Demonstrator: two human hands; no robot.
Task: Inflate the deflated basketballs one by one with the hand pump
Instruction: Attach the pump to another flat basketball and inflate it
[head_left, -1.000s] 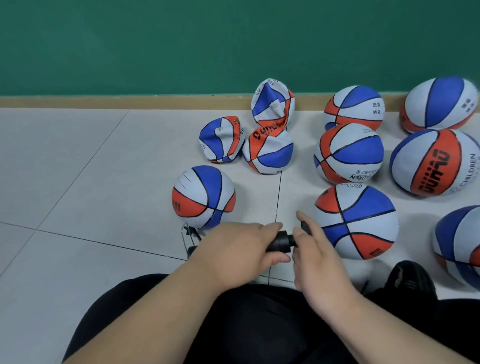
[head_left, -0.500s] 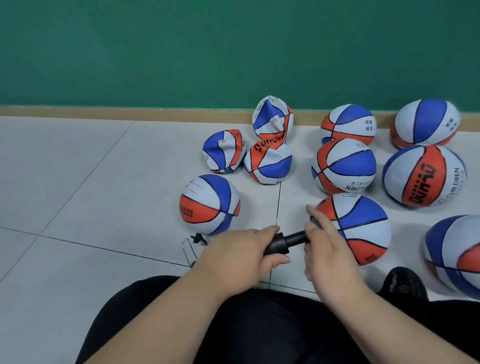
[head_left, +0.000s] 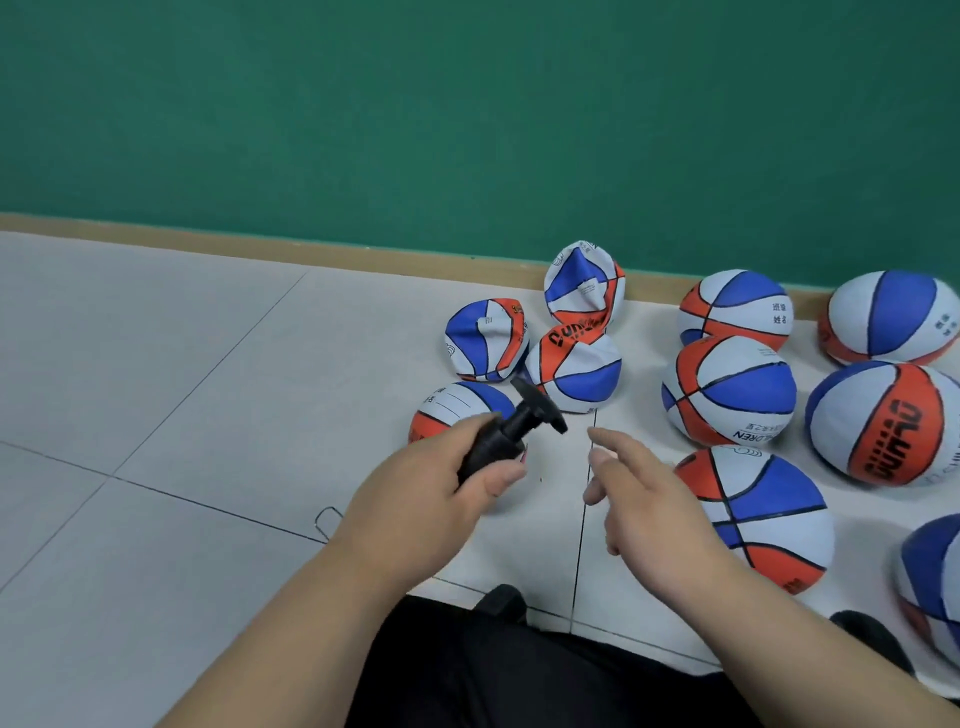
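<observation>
The person sits on the tiled floor (head_left: 182, 415) with the left hand (head_left: 426, 493) raised over it, its grip closed round the black barrel of the hand pump (head_left: 493, 441). The pump tilts up and away, its T-handle (head_left: 540, 408) uppermost and free. The right hand (head_left: 654, 499) hangs just beside it, grip open, fingers loosely spread and holding nothing, apart from the handle. Just behind the left hand lies a red, white and blue basketball (head_left: 452, 408), half hidden by the fingers. Beyond it three crumpled, deflated basketballs (head_left: 576, 371) huddle together near the skirting (head_left: 260, 249) of the green wall (head_left: 467, 130). To the right a cluster of round, full basketballs (head_left: 727, 389) rests on the floor, the nearest ball (head_left: 758, 519) partly behind the right wrist. A thin wire loop (head_left: 327, 519) lies on the tiles left of the left forearm
</observation>
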